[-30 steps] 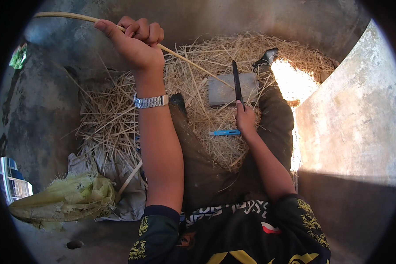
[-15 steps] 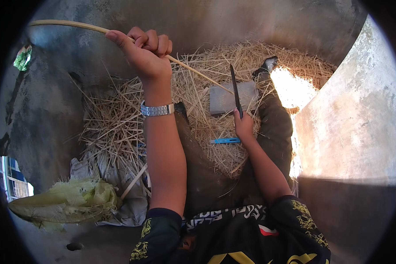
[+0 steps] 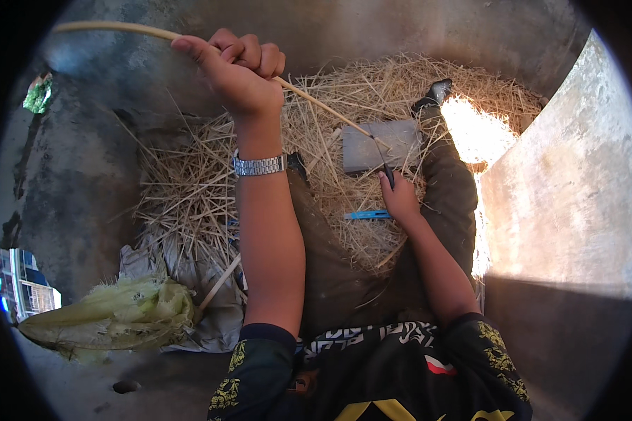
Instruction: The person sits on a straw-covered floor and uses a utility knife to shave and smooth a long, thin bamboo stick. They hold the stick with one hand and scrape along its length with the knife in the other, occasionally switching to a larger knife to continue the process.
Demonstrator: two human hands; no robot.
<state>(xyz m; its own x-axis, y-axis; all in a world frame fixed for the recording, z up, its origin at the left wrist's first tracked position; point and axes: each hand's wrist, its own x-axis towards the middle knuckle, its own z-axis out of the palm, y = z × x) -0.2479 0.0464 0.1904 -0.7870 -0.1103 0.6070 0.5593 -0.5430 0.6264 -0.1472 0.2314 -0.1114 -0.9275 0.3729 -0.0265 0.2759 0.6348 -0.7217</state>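
Note:
My left hand (image 3: 242, 77) is raised at upper left, its fingers wrapped round a long, thin bamboo or cane strip (image 3: 323, 107). The strip bows away to the far left and slants down to the grey block (image 3: 361, 153) on the straw. In my right hand (image 3: 402, 200) is a knife (image 3: 389, 175) with a dark handle. Its narrow blade meets the strip's lower end above the block; whether it bites in, I cannot tell. Close to that hand, a blue box cutter (image 3: 367, 215) lies on straw between my legs.
Straw-like shavings (image 3: 189, 182) cover the floor around my legs. A yellowish-green sack (image 3: 112, 316) lies at lower left beside a grey cloth (image 3: 218, 326). A curved concrete wall (image 3: 435, 35) closes in the far side, and another (image 3: 562, 210) stands at right.
The knife has tilted and its blade has come across to the strip's lower end. My left hand has shifted slightly up and right with the strip.

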